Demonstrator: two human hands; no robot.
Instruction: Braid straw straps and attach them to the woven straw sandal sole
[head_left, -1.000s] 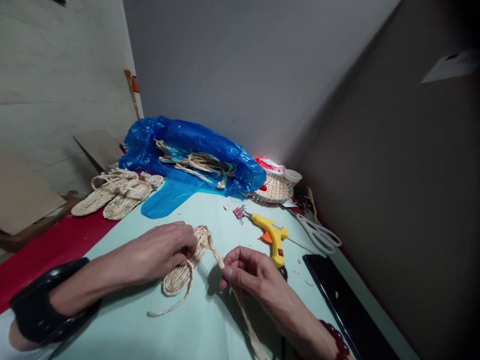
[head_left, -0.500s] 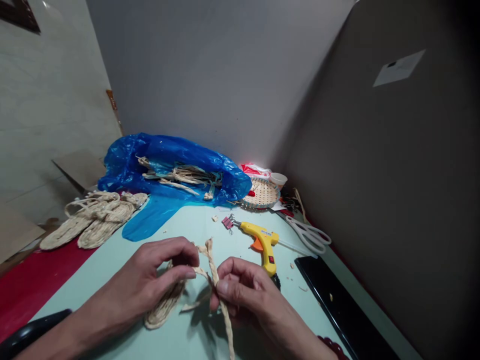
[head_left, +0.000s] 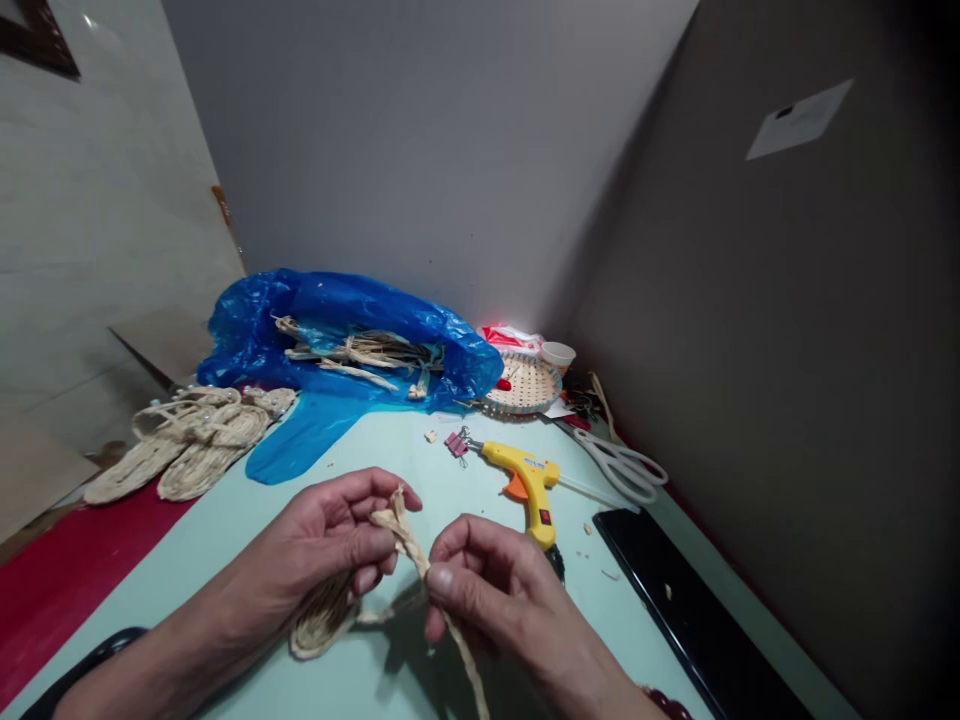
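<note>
- A left hand point(head_left: 322, 545) and right hand point(head_left: 499, 585) pinch a pale twisted straw cord point(head_left: 411, 548) above the pale green tabletop point(head_left: 397, 450).
- A flat, coiled straw sole point(head_left: 322, 622) lies partly hidden beneath the left hand.
- Behind, a crumpled blue plastic bag point(head_left: 352, 290) gapes around dry straw strips point(head_left: 375, 350), beside a round woven tray point(head_left: 534, 383).

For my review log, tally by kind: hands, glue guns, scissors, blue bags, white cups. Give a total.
Hands: 2 (left hand, right hand)
Glue gun: 1
Scissors: 1 pair
Blue bag: 1
White cup: 1
Total: 6
</note>
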